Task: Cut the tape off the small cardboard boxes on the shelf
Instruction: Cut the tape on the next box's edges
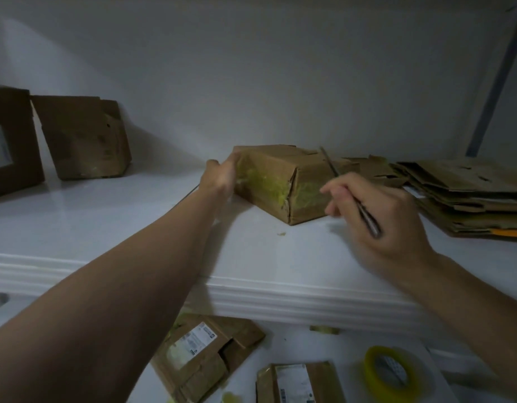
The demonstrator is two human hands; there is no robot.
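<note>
A small cardboard box (276, 181) with yellowish tape across its near face lies on the white shelf (106, 216). My left hand (221, 177) grips the box's left end. My right hand (379, 216) holds a thin dark blade tool (350, 193) like a pen, just right of the box, with the tool's tip pointing up over the box's right top edge. The hand is blurred.
Two more cardboard boxes (82, 138) stand at the shelf's back left. A stack of flattened cardboard (466, 193) fills the right. Below the shelf edge lie flattened boxes with labels (205, 353) and a roll of yellow tape (389, 373).
</note>
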